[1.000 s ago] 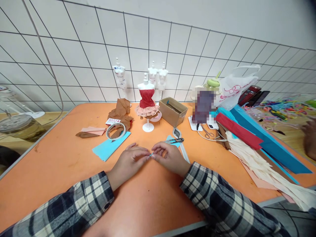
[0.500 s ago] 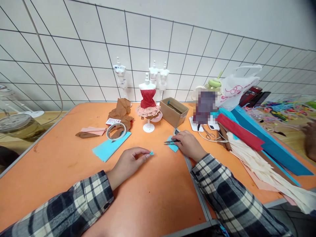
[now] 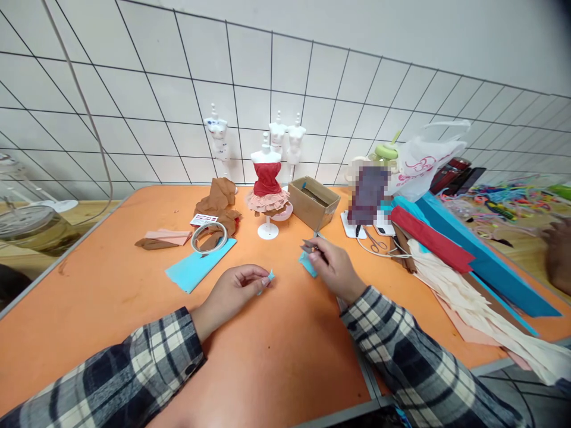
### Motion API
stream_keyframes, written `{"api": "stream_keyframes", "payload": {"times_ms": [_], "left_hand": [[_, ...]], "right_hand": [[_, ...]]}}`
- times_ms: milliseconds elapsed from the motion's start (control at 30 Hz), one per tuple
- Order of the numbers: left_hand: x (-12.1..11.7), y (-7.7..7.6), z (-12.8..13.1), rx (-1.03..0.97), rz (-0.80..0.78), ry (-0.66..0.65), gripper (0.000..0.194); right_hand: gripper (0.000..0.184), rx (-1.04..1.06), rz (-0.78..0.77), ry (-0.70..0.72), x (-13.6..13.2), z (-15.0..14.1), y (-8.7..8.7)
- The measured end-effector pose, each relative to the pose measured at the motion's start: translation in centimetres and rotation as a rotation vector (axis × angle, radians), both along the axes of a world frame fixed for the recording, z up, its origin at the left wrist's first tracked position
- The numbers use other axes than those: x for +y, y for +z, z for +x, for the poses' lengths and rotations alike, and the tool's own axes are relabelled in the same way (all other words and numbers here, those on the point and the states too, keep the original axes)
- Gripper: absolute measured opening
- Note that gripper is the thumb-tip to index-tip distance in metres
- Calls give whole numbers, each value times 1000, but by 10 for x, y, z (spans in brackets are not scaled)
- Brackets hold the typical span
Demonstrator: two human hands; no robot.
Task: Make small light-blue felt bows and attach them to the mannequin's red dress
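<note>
Between thumb and forefinger, my left hand [image 3: 237, 289] pinches a small folded scrap of light-blue crepe paper [image 3: 270, 275] just above the table. My right hand [image 3: 333, 266] is closed around small dark-handled snips [image 3: 307, 245], whose pointed blades face left; the fingers partly cover the handles. Below these blades, a light-blue paper piece [image 3: 307, 265] lies by the right hand's fingertips. Behind both hands stands a small white dress form [image 3: 266, 156] wearing a red bodice [image 3: 267, 178] and a ruffled pink skirt [image 3: 267, 201].
A tape roll [image 3: 209, 238] rests on a blue paper strip [image 3: 196, 267] near crumpled brown paper [image 3: 216, 202]. A cardboard box [image 3: 314, 202] stands behind my right hand. Scissors [image 3: 378, 242], a white cable and coloured paper rolls [image 3: 432, 241] lie right. Another person's hand [image 3: 558, 252] shows at the far right.
My right hand has turned, so the snips now tilt upward and lie more within the fingers. The left hand has shifted slightly left with its blue scrap.
</note>
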State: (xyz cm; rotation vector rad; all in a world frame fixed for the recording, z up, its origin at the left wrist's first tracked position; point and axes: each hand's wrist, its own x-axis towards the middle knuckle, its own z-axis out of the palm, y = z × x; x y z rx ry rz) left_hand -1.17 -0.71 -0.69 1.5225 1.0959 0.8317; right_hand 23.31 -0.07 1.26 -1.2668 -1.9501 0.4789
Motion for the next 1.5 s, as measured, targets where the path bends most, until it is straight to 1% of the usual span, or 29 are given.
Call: {"api": "stream_keyframes", "payload": {"times_ms": [33,100,133,200,267,333,433,567,667,767,833,900,967,1033,1100,1200,1300,1400,1500], "left_hand": [[0,0,1,2,14,0,26],[-2,-1,2,32,60,-9,24],[-3,-1,3,53,84,-18,23],[-6,-2,4,101,124,-46,23],[-7,-3,4,152,162,-66,23],[-7,-3,2,209,213,-77,24],[-6,-3,-1,271,320,-101,24],[-5,-1,-1,247,462,-167,25],[-5,0,1,207,500,-134,19],[-5,1,2,209,494,-113,15],[-5,1,2,215,450,-113,17],[-5,0,1,204,374,-74,19],[-5,0,1,170,273,-11,21],[-3,-2,0,128,190,50,24],[-2,-3,-1,96,143,89,25],[1,-5,-1,59,121,124,26],[3,-6,-1,43,119,119,26],[3,-5,-1,55,132,106,25],[1,-4,-1,71,146,114,25]], "right_hand": [[30,74,-81,49,-5,-9,-1],[40,148,-270,123,-14,-28,-5],[40,183,-331,141,-17,-37,-8],[29,252,-395,184,-19,-48,-13],[20,332,-418,181,-18,-52,-17],[15,373,-427,139,-16,-51,-18],[10,336,-420,108,-15,-46,-17],[6,292,-377,128,-16,-46,-13],[7,267,-337,141,-18,-48,-13],[8,283,-321,157,-20,-49,-15],[15,334,-335,166,-21,-48,-16],[23,377,-347,159,-21,-46,-18],[25,378,-352,134,-21,-44,-19],[29,350,-373,138,-21,-43,-20],[31,297,-373,164,-22,-44,-21],[34,167,-284,165,-26,-46,-20],[30,90,-231,164,-28,-48,-20],[22,82,-259,186,-27,-50,-22],[19,100,-323,219,-26,-51,-21]]}}
